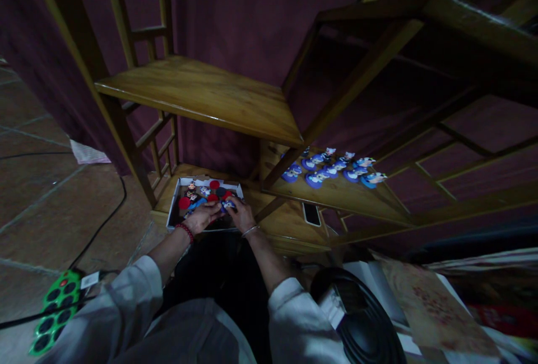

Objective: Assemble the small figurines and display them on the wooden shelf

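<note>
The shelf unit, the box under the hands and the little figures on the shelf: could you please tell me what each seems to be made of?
The shelf unit looks like varnished wood: golden-brown, visible grain, a soft sheen. The box seems white cardboard, with thin matte walls. The little figures look like painted plastic or resin, glossy blue and white; too small to be sure.

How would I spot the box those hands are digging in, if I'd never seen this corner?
Find the wooden shelf unit against the dark wall and look down to its lowest board. There sits a shallow white box of small figurines, with both hands inside it. The other figurines stand loose on a higher shelf, not boxed.
</note>
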A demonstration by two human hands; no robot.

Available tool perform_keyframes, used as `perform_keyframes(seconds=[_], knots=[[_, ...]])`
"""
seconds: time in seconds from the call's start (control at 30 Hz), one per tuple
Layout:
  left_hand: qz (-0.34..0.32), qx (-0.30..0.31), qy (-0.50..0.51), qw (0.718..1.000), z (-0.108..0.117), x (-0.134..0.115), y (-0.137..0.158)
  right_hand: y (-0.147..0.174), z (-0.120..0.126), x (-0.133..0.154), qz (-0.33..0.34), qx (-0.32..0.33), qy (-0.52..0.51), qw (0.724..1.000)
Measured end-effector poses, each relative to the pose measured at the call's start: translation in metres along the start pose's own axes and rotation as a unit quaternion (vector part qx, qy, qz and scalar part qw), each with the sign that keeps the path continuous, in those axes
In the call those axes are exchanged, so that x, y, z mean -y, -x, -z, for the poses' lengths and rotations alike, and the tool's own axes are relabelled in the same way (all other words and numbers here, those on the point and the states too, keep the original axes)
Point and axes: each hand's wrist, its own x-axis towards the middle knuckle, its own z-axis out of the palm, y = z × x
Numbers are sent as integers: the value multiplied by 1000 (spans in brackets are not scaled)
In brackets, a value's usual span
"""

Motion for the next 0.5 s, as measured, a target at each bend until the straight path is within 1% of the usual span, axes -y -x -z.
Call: perform_keyframes(seconds=[0.1,0.3,0.5], knots=[[2,5,2,1000,1,0,0,-1,3,1,4,13,10,1000],[-6,17,8,1000,1,0,2,-1,5,3,-15,17,16,1000],[-9,10,-2,1000,-1,-1,3,-2,-2,8,-100,-6,23,995]])
